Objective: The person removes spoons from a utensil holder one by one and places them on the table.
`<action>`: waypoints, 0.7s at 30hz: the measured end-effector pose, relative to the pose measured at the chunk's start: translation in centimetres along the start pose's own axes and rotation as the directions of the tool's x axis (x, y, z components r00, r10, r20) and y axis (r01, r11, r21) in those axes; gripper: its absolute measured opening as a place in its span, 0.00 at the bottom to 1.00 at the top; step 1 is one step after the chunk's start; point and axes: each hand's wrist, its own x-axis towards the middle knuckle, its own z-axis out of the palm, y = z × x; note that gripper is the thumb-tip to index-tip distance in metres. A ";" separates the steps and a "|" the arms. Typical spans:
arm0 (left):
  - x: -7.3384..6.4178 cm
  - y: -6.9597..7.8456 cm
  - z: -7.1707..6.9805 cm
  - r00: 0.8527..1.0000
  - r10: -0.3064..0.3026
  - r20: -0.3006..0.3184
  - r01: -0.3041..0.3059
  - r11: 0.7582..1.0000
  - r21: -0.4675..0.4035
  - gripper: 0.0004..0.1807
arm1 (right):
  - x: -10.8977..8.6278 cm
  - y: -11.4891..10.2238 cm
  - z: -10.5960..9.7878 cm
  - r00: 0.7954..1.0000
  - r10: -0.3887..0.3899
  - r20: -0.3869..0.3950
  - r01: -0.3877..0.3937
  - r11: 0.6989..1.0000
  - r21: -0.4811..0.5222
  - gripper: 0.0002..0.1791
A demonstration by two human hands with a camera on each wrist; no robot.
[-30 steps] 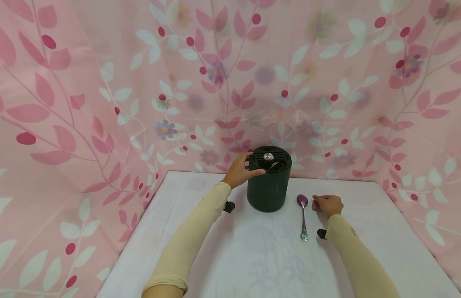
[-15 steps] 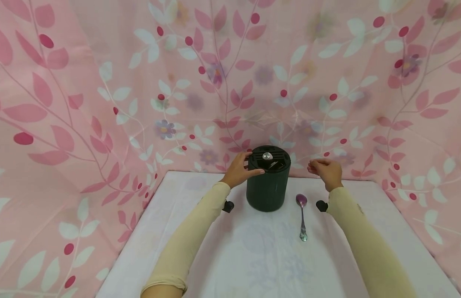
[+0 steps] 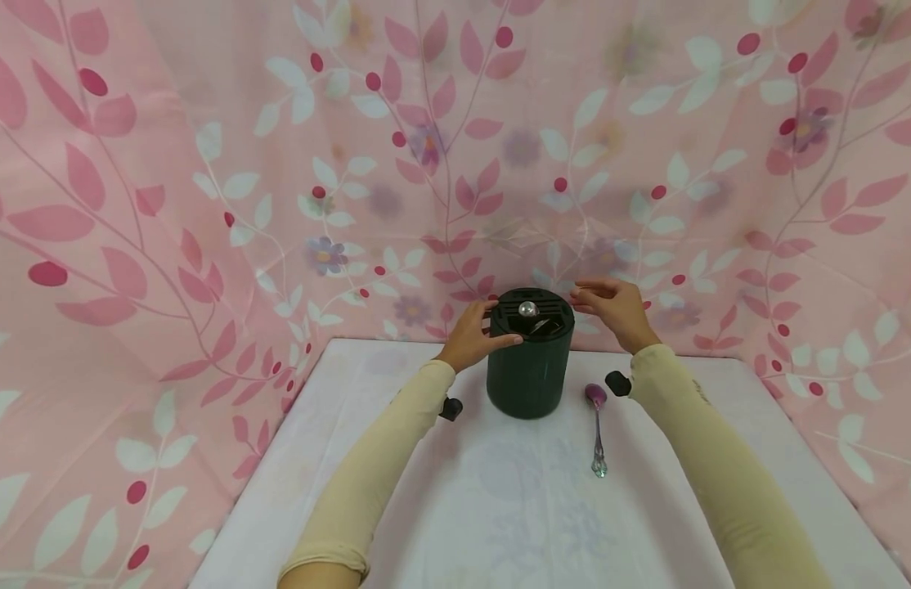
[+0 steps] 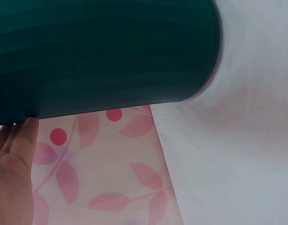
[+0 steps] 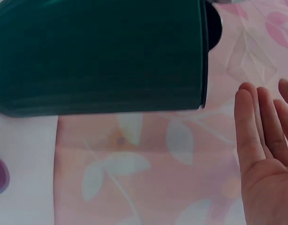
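A dark green utensil holder (image 3: 527, 380), a cylinder with a slotted black top (image 3: 544, 307), stands upright at the back of the table. A shiny round silver piece (image 3: 527, 309) shows at its top opening. My left hand (image 3: 470, 337) holds the holder by its upper left side, thumb across the front and fingers at the rim. Near the right rim is my right hand (image 3: 613, 309); in the right wrist view its fingers (image 5: 249, 126) are extended, apart from the holder, with nothing between them. A spoon (image 3: 598, 429) with a purple bowl lies on the table to the right.
White cloth covers the table (image 3: 500, 515). Pink floral curtain (image 3: 397, 204) hangs close behind it and along the sides. Small black pieces at the wrists stick out beside both sleeves.
My right hand has risen from beside the spoon and moved left and away from me, to the holder's right rim. The left hand, holder and spoon stay in place.
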 end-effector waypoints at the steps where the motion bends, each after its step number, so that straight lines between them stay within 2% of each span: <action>1: 0.0 0.0 0.0 1.000 0.002 -0.001 -0.002 1.000 -0.002 0.55 | 0.1 0.0 0.3 1.000 -0.007 0.025 0.008 1.000 -0.013 0.22; 8: 0.2 0.0 0.0 1.000 -0.005 0.000 0.005 1.000 0.003 0.55 | 1.1 0.3 2.3 0.994 -0.024 0.107 0.028 0.999 -0.038 0.22; 14: 0.3 0.0 -0.1 1.000 -0.008 0.000 0.008 1.000 -0.001 0.56 | 1.8 0.6 3.5 0.993 0.009 0.117 0.012 0.984 -0.179 0.22; 21: 0.0 0.1 -0.1 1.000 -0.020 0.003 0.020 1.000 -0.001 0.56 | 2.0 0.2 4.2 0.990 0.050 0.129 -0.002 0.939 -0.344 0.18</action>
